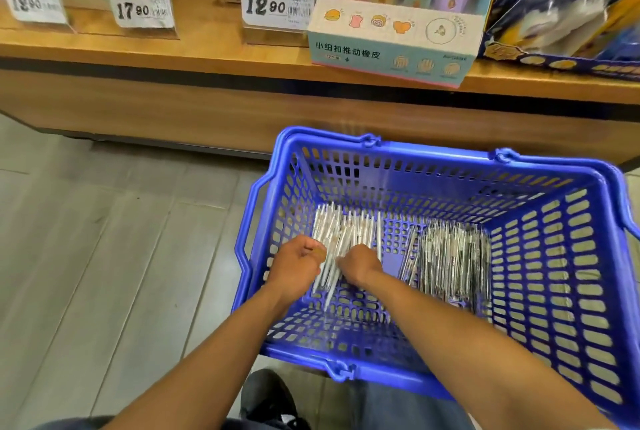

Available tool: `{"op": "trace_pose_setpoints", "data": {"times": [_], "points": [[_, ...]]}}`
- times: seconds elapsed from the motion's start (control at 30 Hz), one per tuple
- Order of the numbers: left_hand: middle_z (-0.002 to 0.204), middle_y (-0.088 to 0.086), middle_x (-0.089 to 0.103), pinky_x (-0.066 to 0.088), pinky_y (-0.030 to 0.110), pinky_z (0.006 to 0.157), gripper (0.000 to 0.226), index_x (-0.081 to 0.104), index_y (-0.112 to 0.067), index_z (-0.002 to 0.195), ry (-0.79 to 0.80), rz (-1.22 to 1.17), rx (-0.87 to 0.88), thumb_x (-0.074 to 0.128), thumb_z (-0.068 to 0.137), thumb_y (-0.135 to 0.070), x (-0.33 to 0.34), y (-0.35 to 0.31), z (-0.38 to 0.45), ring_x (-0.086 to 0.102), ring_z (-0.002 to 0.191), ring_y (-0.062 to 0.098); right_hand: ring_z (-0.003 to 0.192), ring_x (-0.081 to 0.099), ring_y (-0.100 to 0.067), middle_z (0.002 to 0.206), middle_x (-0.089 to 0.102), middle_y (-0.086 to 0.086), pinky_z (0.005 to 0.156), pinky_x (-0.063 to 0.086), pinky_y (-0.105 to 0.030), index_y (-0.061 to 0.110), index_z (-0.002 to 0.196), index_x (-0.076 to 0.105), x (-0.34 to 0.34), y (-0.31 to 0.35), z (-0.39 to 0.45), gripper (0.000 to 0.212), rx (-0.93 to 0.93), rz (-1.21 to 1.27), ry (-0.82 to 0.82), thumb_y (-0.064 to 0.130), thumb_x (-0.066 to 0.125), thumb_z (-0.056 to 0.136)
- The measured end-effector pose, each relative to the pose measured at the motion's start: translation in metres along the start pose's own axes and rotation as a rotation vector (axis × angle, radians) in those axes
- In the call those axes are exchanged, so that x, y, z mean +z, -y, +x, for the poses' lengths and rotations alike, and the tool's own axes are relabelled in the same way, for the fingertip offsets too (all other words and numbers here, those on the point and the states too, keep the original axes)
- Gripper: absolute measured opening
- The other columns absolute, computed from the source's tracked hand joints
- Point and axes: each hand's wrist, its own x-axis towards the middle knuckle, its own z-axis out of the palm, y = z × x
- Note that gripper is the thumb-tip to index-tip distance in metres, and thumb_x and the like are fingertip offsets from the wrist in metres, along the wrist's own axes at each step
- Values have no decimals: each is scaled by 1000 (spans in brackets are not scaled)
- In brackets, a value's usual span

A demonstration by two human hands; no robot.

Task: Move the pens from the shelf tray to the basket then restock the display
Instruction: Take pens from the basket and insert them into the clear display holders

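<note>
Pens [341, 239] in basket [433, 159]: both hands gathering.
Left hand [298, 267] and right hand [358, 265] grip the white bundle; loose grip risks pens slipping through the basket's slots.

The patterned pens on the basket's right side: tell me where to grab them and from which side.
Take the patterned pens across mid-length, coming straight down from above. They lie flat and parallel on the basket floor, running front to back, and the walls block any sideways approach. Curl the fingers across the bundle.
</note>
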Motion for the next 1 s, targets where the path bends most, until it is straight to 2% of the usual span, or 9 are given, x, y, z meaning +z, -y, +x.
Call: {"op": "trace_pose_setpoints", "data": {"times": [0.13,0.3,0.37,0.47,0.57,0.63,0.8,0.87,1.0], "points": [[100,11,68,49,31,73,9,62,-17,102,-12,32,6,54,99,-22,5,4,4,59,82,17,57,51,-13,67,58,-3,55,41,-26,17,71,50,-29,-1,-27,31,-262,161,21,34,61,95],[98,-8,60,46,20,65,23,52,-23,117,62,59,-14,53,100,-39,10,4,3,61,83,7,57,60,-9,81,71,-7,54,47,-22,11,82,59,-70,16,-51,18,-366,607,275,25,65,92],[97,-5,67,50,20,59,23,52,-23,117,112,21,-36,47,102,-40,11,2,1,65,72,6,58,60,-10,78,71,-5,55,47,-22,12,82,61,-76,21,-53,20,-387,743,313,30,66,89],[77,-3,65,42,20,47,24,59,-17,115,76,-6,-14,41,106,-29,12,-1,0,48,44,0,61,61,-14,78,71,-8,58,50,-25,9,93,64,-74,15,-42,38,-296,859,303,46,56,92],[71,-2,60,54,45,81,24,60,-12,111,20,-87,-50,38,106,-17,12,-2,3,43,52,4,60,61,-17,77,68,-11,73,57,-39,0,94,66,-57,0,-16,41,-94,566,40,37,51,99],[72,-1,61,46,54,98,24,60,-11,112,11,-126,-73,38,105,-14,11,-4,3,43,57,6,62,60,-20,74,64,-10,71,55,-33,-2,88,68,-39,-6,-2,36,-29,173,-25,32,57,97],[93,2,65,53,43,83,21,61,-17,104,16,-177,-83,41,102,-9,9,-4,3,49,76,14,90,66,-28,102,68,-11,61,47,-28,5,101,64,0,4,3,16,6,-268,-96,15,54,94],[98,3,66,47,25,59,20,61,-18,106,21,-182,-80,43,101,-10,9,-2,4,50,67,11,92,68,-26,103,69,-11,61,50,-30,5,103,64,6,8,2,17,9,-393,-140,7,51,93],[88,1,68,42,18,52,19,60,-20,107,13,-186,-86,42,103,-13,9,4,6,52,64,10,100,67,-27,109,68,-11,68,53,-31,5,110,64,9,7,2,22,36,-423,-141,5,52,91]]}}
